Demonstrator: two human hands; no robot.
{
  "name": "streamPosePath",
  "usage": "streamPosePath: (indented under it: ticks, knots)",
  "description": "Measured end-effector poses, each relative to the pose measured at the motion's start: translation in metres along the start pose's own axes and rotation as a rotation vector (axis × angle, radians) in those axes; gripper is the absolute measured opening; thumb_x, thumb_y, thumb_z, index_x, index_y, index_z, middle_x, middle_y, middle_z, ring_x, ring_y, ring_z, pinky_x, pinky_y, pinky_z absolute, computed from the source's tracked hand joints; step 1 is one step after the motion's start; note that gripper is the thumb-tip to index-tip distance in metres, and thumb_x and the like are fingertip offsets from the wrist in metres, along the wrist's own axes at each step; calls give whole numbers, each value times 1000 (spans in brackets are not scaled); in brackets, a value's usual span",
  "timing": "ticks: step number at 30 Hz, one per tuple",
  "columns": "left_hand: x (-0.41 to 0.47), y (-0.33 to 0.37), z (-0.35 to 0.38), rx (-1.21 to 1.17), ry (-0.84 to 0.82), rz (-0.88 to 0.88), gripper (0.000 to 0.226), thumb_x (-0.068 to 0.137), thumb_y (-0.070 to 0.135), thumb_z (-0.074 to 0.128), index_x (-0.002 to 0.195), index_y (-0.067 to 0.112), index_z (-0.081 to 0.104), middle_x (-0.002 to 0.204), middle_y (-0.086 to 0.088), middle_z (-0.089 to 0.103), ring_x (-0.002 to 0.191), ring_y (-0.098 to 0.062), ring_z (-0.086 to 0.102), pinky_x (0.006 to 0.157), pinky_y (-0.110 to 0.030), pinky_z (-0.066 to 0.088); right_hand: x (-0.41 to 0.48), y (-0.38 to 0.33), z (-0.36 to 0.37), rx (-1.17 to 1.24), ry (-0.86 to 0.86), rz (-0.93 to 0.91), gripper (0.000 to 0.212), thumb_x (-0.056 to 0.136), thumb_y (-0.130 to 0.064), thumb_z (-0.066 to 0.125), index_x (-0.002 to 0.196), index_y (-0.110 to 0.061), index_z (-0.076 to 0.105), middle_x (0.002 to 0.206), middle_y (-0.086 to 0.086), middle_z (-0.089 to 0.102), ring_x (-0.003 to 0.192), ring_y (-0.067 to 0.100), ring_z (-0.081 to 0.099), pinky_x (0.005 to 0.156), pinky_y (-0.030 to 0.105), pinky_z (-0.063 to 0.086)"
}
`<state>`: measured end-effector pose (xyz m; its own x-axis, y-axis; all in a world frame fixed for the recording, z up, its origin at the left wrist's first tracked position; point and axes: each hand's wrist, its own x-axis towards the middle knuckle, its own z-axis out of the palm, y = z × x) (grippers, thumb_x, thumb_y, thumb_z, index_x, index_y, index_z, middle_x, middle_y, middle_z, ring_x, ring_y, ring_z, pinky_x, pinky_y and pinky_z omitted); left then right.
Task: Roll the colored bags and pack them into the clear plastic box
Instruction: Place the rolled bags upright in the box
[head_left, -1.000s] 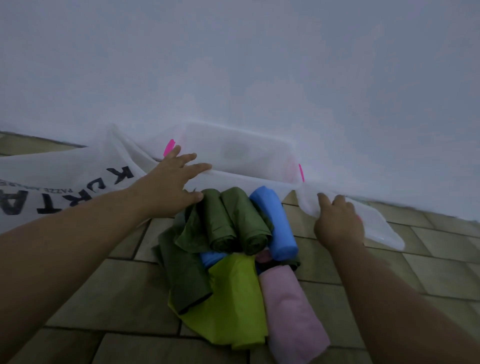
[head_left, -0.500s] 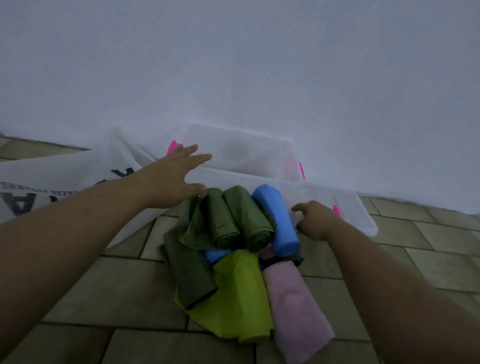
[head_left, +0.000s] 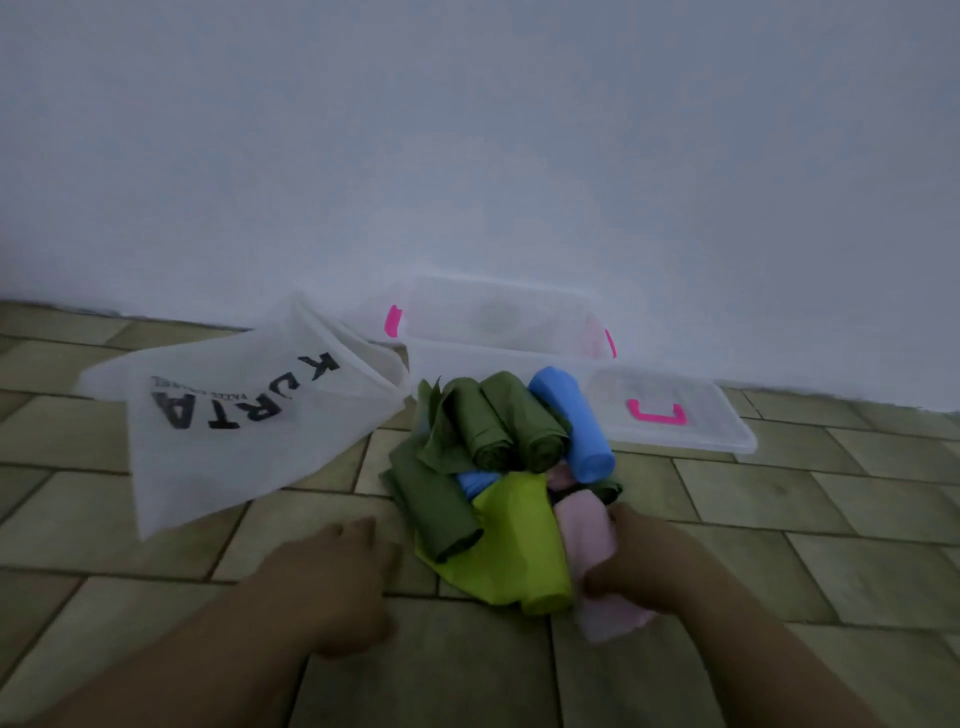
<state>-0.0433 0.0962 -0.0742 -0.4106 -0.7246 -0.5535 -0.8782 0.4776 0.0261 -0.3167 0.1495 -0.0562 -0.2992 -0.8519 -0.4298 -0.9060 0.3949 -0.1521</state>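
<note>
A single view is given, taken from a wide-angle camera worn on the head and directed forward and down at a tiled floor (head_left: 156, 519), with a pale wall (head_left: 467, 130) filling the upper half of the frame. The pile of colored bags (head_left: 506, 478) is seen near the middle from close above, the clear plastic box (head_left: 498, 317) being placed just beyond it against the wall, and both forearms are brought in from the bottom edge on either side of the pile. Straight tile lines near the pile are bent toward the frame edges, and no second view is supplied with which any part of the scene could be shared.
</note>
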Motion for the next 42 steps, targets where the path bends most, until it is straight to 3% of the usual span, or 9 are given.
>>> streamPosePath:
  ticks: [3, 7, 12, 17, 21, 30, 35, 38, 42]
  knots:
    - [5, 2, 25, -91, 115, -37, 88, 80, 47, 54, 148, 38, -1, 160, 1, -9, 145, -28, 1, 112, -46, 27, 7, -2, 16, -23, 54, 3, 47, 97, -11, 45, 138, 8, 34, 136, 30, 43, 127, 32, 42, 110, 21, 26]
    - [3, -4, 31, -120, 234, -34, 91, 74, 55, 60, 147, 41, 9, 159, 3, 1, 144, -27, 7, 108, -46, 30, -20, 2, -25, -80, -37, 55, 48, 66, -34, 73, 107, -13, 59, 91, 3, 60, 78, 15, 57, 59, 23, 44]
    - [-9, -9, 14, -218, 199, -3, 75, 81, 51, 60, 145, 29, 29, 156, -2, 19, 138, -25, 27, 106, -38, 33, -56, -26, -66, -144, -38, -114, 47, 53, -45, 71, 96, -34, 53, 83, -12, 55, 72, 4, 53, 51, 20, 38]
    - [-40, -26, -1, -1318, 96, -69, 38, 85, 51, 60, 115, 28, 60, 111, -4, 67, 87, -19, 67, 61, -24, 51, -54, -109, -11, -97, 312, -432, 43, 70, -39, 67, 105, -29, 43, 94, -7, 54, 82, 12, 55, 65, 26, 44]
    - [-45, -31, 9, -1837, 46, -113, 44, 87, 52, 55, 114, 18, 63, 107, -14, 70, 95, -32, 68, 75, -42, 56, -49, -139, 56, -172, 726, -660, 39, 75, -20, 59, 113, -23, 50, 104, 3, 52, 91, 22, 52, 72, 32, 46]
    - [-44, -33, 37, -1581, 274, -242, 58, 84, 9, 65, 138, 14, 44, 131, -20, 51, 109, -31, 57, 95, -43, 50, -65, -104, 112, 68, 406, -839, 65, 70, -40, 54, 133, -42, 40, 140, -1, 38, 127, 19, 38, 103, 29, 35]
    - [-39, -34, 41, -1560, 309, -218, 55, 84, 9, 66, 134, 19, 47, 132, -18, 50, 110, -32, 56, 94, -45, 51, -62, -105, 101, 364, 371, -422, 65, 70, -55, 64, 124, -27, 43, 114, -4, 48, 96, 12, 48, 71, 27, 41]
    - [-35, -36, 42, -1591, 323, -192, 54, 83, 4, 65, 132, 21, 51, 131, -16, 51, 111, -33, 55, 94, -47, 50, -56, -114, 93, 677, 53, -295, 53, 75, -46, 72, 116, -25, 44, 100, -7, 55, 89, 13, 57, 73, 34, 51]
    - [-34, -42, 35, -1699, 371, 47, 70, 73, -16, 58, 133, 20, 49, 124, -9, 55, 110, -28, 56, 94, -45, 50, -45, -126, 78, 930, 56, -385, 54, 74, -23, 76, 118, -24, 45, 113, -2, 58, 97, 13, 58, 78, 32, 55]
